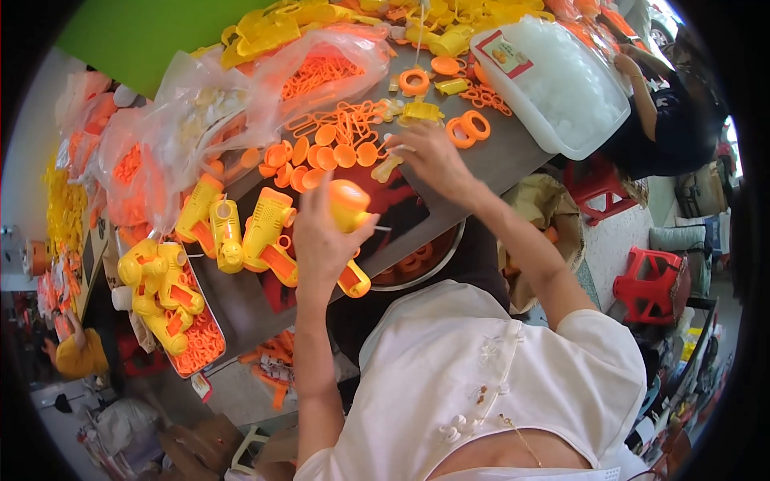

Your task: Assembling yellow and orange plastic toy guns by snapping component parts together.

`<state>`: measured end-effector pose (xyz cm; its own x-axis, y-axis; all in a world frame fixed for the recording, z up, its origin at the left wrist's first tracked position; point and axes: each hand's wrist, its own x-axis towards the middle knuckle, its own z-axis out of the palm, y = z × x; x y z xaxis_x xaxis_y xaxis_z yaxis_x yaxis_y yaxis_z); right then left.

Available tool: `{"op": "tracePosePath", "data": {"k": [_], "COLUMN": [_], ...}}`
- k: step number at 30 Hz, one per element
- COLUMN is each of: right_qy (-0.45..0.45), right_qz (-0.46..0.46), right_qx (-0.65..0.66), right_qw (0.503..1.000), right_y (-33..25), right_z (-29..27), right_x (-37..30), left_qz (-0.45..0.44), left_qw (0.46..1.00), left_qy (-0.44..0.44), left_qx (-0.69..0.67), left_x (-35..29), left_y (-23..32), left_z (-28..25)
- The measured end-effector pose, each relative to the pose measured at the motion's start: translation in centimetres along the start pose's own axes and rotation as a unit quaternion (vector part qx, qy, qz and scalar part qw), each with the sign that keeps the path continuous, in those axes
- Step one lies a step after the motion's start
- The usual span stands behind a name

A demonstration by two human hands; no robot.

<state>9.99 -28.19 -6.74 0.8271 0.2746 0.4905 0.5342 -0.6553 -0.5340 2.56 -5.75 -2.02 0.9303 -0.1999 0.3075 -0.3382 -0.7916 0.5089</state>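
Note:
In my left hand [314, 232] is a yellow plastic toy body [350, 215] with a rounded orange end. The fingers and thumb are wrapped about it, and its handle hangs below. My right hand [439, 167] reaches over the table with its fingers bent and slightly blurred; whether they grip anything is unclear. Closest to those fingers lie a pale yellow part [387, 168] and a yellow ribbed piece [422, 111]. Orange round caps [344, 155] are spread between the hands. Left of my left hand, several yellow toy bodies [267, 227] with orange parts lie in a row.
Plastic bags of orange parts [321, 76] stand at the back left. A white tub [589, 148] of clear pieces sits at the back right. More toy bodies [160, 280] rest over a tray of orange rings [207, 341]. A red stool [654, 284] and another person [674, 112] are at right.

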Motion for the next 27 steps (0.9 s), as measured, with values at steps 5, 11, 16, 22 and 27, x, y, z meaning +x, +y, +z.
{"op": "tracePosePath", "data": {"k": [5, 11, 16, 22, 27], "right_qy": [-0.119, -0.177, -0.144, -0.224, -0.207], "right_qz": [-0.022, -0.028, 0.068, 0.061, -0.03], "right_qx": [-0.081, -0.057, 0.072, 0.294, 0.194], "right_qw": [0.989, 0.982, 0.985, 0.927, 0.958], "right_y": [2.3, 2.8, 1.4, -6.6, -8.2], "right_z": [1.1, 0.8, -1.9, -1.0, 1.7], "right_x": [2.6, 4.0, 4.7, 2.9, 1.2], "left_qz": [0.084, -0.084, -0.099, -0.118, -0.164], "left_qw": [0.99, 0.993, 0.983, 0.969, 0.917], "left_qy": [-0.057, 0.016, 0.067, 0.055, 0.061], "left_qx": [0.093, -0.082, -0.137, -0.208, -0.358], "left_x": [1.0, -4.7, -5.0, -4.7, -5.8], "left_y": [0.5, -2.9, -3.2, -3.3, -3.7], "left_z": [1.1, 0.2, 0.9, 1.7, 2.5]}}
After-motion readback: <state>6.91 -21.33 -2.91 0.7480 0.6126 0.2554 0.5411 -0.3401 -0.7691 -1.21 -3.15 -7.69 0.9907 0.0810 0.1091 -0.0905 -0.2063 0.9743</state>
